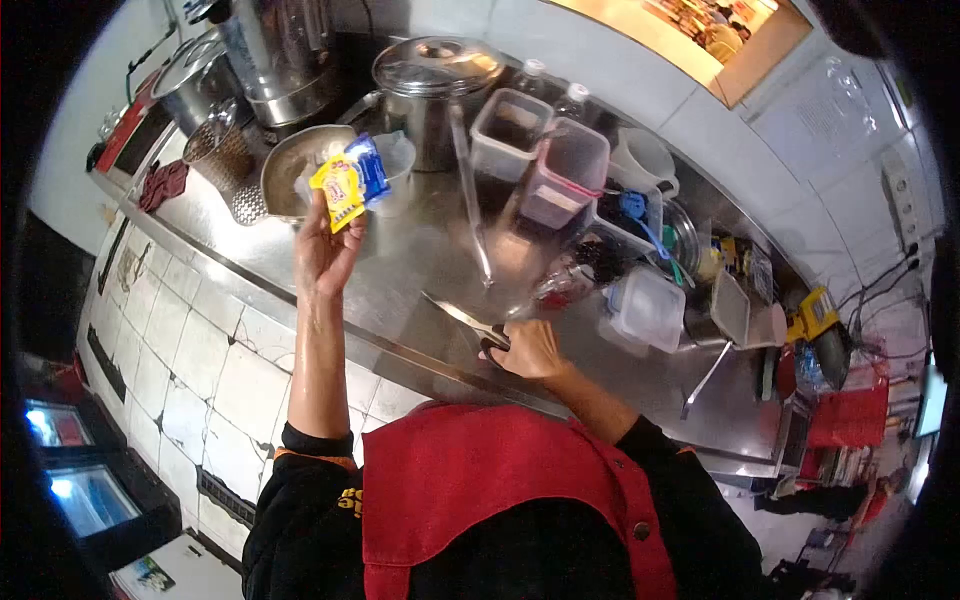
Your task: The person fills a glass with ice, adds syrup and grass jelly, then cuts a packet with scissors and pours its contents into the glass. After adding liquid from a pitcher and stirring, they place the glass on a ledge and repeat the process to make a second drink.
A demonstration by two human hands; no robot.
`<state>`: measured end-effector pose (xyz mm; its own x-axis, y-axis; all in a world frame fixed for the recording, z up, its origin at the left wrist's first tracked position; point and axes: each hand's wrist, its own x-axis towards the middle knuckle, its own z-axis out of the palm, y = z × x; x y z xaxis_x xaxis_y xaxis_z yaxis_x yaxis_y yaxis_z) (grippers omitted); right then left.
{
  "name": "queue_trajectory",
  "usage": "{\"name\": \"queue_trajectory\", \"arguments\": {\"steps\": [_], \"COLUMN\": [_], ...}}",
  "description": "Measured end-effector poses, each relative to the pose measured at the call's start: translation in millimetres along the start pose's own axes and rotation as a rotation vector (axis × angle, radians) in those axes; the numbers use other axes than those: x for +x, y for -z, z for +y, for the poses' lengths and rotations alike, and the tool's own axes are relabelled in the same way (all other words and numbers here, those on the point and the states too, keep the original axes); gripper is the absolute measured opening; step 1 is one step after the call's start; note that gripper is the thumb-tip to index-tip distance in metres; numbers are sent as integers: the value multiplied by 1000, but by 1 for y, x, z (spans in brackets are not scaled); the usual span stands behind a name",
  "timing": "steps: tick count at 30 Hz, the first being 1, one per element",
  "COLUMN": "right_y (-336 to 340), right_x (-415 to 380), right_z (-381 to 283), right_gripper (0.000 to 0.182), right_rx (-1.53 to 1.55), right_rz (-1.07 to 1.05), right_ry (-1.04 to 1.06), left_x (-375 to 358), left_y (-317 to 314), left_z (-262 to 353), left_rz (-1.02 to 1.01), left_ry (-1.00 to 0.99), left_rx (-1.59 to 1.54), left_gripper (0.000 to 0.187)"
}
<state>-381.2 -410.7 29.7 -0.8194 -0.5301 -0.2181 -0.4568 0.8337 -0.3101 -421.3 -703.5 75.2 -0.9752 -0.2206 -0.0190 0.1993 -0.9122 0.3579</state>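
Note:
My left hand [328, 250] is closed on small sachets, a yellow sachet [341, 190] and a blue sachet [369, 168], held up over the counter's left side. Behind them sit a metal pan [290, 170] and a pale translucent tub [397, 165]. My right hand [530, 350] is wrapped round the dark handles of a pair of scissors [465, 318]. The blades point left, low over the steel counter [400, 270] near its front edge. A clear plastic bag with something reddish [562, 287] lies just beyond my right hand.
A large lidded pot [425, 110], plastic containers [565, 165] and bottles line the back wall. A perforated metal basket [218, 155] stands at left. To the right are a lidded plastic box [648, 308], a long-handled utensil [706, 380] and a yellow device [815, 313].

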Motion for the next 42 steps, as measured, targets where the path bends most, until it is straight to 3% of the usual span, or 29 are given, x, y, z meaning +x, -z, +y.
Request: {"name": "queue_trajectory", "arguments": {"steps": [1, 3, 5, 7, 8, 10, 12, 13, 14, 15, 17, 19, 21, 23, 25, 26, 28, 34, 36, 38, 40, 42], "right_y": [-7, -21, -35, -37, -29, 30, 76, 97, 112, 133, 159, 175, 187, 185, 184, 183, 180, 174, 168, 163, 163, 161], "right_x": [-9, -28, -44, -61, -67, -73, -78, -76, -68, -62, -43, -27, -14, -4, -2, -1, -2, -9, -5, -3, -4, -7], "right_z": [8, 26, 45, 59, 67, 66, 68, 69, 80, 80, 92, 99, 100, 108, 108, 110, 114, 106, 109, 111, 106, 95], "right_gripper": [41, 45, 45, 28, 28, 18, 29, 30, 27, 24, 31, 35, 40, 42, 42, 42, 41, 36, 36, 36, 23, 18], "right_rx": [11, -18, -4, 105, 110, 330, 369, 360, 364, 452, 407, 397, 343, 282, 295, 297, 492, 329, 299, 268, 238, 227], "right_rz": [13, 8, -34, 289, 297, 7, 450, 586, 772, 821, 840, 811, 531, 528, 524, 522, 531, 562, 643, 723, 750, 819], "right_ry": [-24, -92, -150, 109, 96, 88, 93, -42, 8, -7, 68, 116, 94, 116, 10, 14, 74, 42, 58, 73, -31, 23], "left_x": [-2, 3, 3, 2, 8, 13, 24, 26, 28, 29, 30, 27, 27, 26, 25, 24, 26, 20, 13, 4, -3, -9], "left_y": [-13, -15, -29, -57, -62, -80, -98, -112, -120, -129, -148, -162, -170, -171, -168, -164, -154, -139, -141, -146, -149, -151], "left_z": [-18, -49, -81, -104, -114, -129, -142, -147, -153, -158, -165, -174, -181, -185, -187, -185, -183, -197, -201, -205, -210, -215], "left_rz": [73, -200, -244, -190, -269, -319, -389, -418, -426, -431, -616, -671, -831, -816, -749, -704, -717, -624, -535, -527, -520, -464], "left_ry": [26, 223, 308, 353, 386, 405, 458, 477, 456, 459, 386, 361, 276, 276, 85, 151, 144, 37, -217, -315, -412, -544], "left_rx": [-38, -60, 25, 145, 206, 368, 521, 608, 676, 679, 1086, 1122, 1329, 1282, 1274, 1152, 1214, 1329, 1521, 1500, 1476, 1475], "left_gripper": [30, 32, 33, 34, 35, 34, 32, 31, 30, 30, 25, 23, 22, 22, 21, 23, 22, 19, 20, 21, 22, 19]}}
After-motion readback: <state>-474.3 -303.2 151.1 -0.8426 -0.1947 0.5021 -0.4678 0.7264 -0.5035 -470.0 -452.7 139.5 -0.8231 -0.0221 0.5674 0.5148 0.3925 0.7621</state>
